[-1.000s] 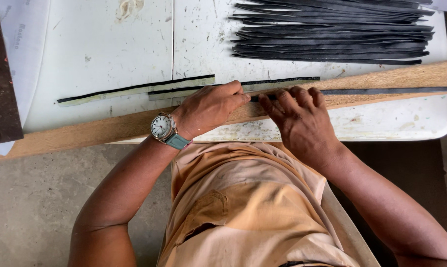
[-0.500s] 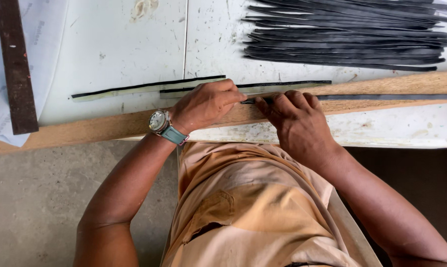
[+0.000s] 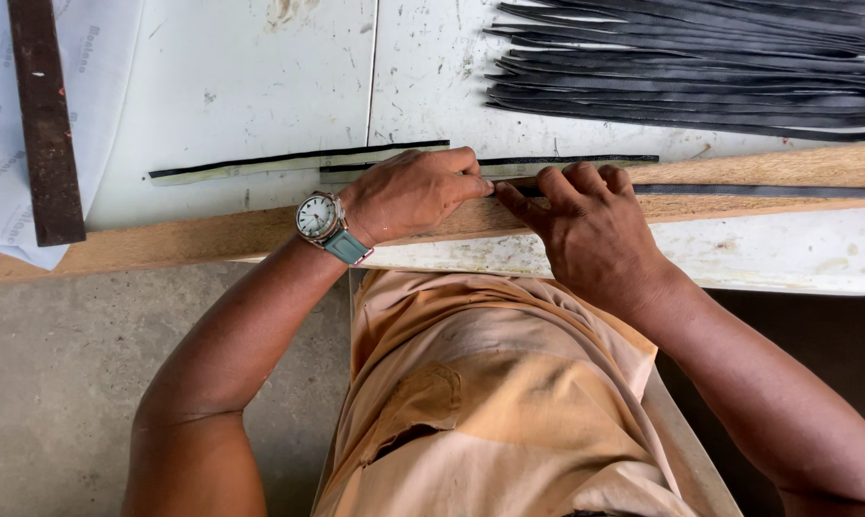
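Your left hand [image 3: 413, 194] and right hand [image 3: 585, 225] both press the dark strip [image 3: 758, 191] flat on the wooden board [image 3: 164, 239] at the surface's near edge, so it stays straight.

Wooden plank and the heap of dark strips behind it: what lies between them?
Head view: only bare, scuffed white table between the wooden plank and the heap of dark strips.

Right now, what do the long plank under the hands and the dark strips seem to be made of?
Plank: bare wood, by its tan grain, unfinished. Dark strips: probably rubber or similar, matt black, thin and slightly wavy. Both hands press one strip on the plank.
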